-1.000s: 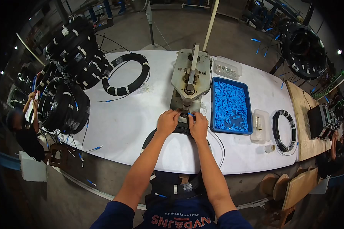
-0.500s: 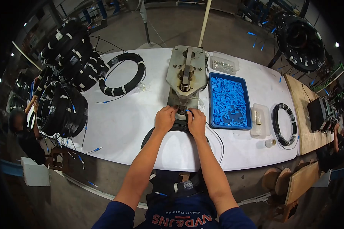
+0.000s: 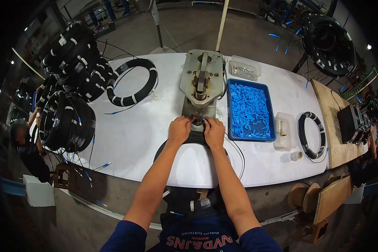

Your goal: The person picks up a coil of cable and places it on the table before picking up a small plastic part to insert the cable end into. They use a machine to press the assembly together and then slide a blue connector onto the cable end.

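Both hands, left (image 3: 179, 130) and right (image 3: 214, 132), pinching a small blue piece (image 3: 204, 120) at the foot of the press (image 3: 200, 86), over a black cable coil (image 3: 196, 138) on the white table (image 3: 130, 134); blue tray (image 3: 250, 110) just right

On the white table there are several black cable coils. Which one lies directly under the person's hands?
The black cable coil at the table's front edge, just before the metal press. Both the left hand and right hand rest over it; the other coils lie apart.

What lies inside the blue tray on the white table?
The blue tray holds a heap of small blue plastic parts, spread across nearly its whole floor. Whatever lies beneath that heap is covered.
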The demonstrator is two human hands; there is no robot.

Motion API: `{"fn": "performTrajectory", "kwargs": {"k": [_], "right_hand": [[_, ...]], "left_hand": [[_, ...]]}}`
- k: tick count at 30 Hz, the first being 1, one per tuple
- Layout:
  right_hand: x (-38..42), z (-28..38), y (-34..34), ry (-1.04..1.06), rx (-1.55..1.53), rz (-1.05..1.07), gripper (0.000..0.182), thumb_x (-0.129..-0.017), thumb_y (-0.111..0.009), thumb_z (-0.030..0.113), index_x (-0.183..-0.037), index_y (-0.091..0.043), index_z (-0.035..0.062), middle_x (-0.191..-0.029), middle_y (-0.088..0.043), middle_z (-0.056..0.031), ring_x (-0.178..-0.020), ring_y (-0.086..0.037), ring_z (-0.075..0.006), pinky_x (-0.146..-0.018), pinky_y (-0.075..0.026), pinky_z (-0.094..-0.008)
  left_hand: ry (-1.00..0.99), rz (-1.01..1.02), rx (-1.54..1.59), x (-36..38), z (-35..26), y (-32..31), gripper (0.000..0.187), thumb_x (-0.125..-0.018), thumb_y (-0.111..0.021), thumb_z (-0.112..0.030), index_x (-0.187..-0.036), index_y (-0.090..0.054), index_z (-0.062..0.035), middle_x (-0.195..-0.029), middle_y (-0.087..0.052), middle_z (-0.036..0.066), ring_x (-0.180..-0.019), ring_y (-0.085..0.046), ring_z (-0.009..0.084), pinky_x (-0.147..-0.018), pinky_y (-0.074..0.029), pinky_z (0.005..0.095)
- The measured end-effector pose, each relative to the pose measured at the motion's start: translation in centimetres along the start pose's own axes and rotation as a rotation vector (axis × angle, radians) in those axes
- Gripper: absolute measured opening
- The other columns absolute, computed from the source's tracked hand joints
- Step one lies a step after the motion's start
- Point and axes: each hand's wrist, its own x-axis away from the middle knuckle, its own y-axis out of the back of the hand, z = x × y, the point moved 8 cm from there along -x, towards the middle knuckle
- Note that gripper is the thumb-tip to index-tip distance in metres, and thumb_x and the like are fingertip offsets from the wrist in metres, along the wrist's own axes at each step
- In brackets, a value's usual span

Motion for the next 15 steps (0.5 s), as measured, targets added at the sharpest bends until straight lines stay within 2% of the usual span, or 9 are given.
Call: {"fn": "performTrajectory", "kwargs": {"k": [7, 9, 13, 15], "right_hand": [[0.05, 0.25, -0.01, 0.018, 0.015, -0.002, 0.016, -0.092, -0.061, 0.017, -0.102, -0.073, 0.0121, -0.089, -0.066, -0.0118, -0.085, -0.058, -0.0323, -0.076, -0.042, -0.0430], [0.02, 0.19, 0.00, 0.009, -0.005, 0.001, 0.016, -0.091, -0.061, 0.017, -0.101, -0.073, 0.0118, -0.089, -0.066, -0.0120, -0.084, -0.058, -0.0327, -0.075, -0.043, -0.0431], [-0.02, 0.23, 0.01, 0.014, -0.012, -0.004, 0.016, -0.091, -0.061, 0.017, -0.102, -0.073, 0.0111, -0.089, -0.066, -0.0121, -0.084, -0.058, -0.0331, -0.076, -0.043, -0.0434], [-0.07, -0.20, -0.22, -0.002, -0.030, -0.001, 0.016, -0.091, -0.061, 0.015, -0.102, -0.072, 0.0098, -0.091, -0.067, -0.0129, -0.086, -0.059, -0.0341, -0.078, -0.043, -0.0445]], "left_hand": [[0.022, -0.001, -0.003, 0.05, 0.08, 0.17, 0.020, -0.091, -0.059, -0.019, -0.104, -0.074, -0.0159, -0.078, -0.063, 0.012, -0.077, -0.063, 0.0336, -0.068, -0.050, 0.0447], [0.036, -0.015, 0.017, 0.05, 0.04, 0.27, 0.018, -0.092, -0.062, -0.020, -0.100, -0.074, -0.0093, -0.075, -0.061, 0.013, -0.074, -0.061, 0.0326, -0.067, -0.048, 0.0415], [0.013, -0.047, 0.026, 0.07, -0.10, 0.54, 0.017, -0.091, -0.063, -0.020, -0.099, -0.075, -0.0099, -0.074, -0.061, 0.013, -0.072, -0.061, 0.0330, -0.065, -0.047, 0.0418], [0.002, -0.070, 0.003, 0.08, -0.27, 0.68, 0.016, -0.089, -0.065, -0.019, -0.098, -0.076, -0.0118, -0.074, -0.061, 0.010, -0.076, -0.061, 0.0309, -0.070, -0.047, 0.0429]]}}
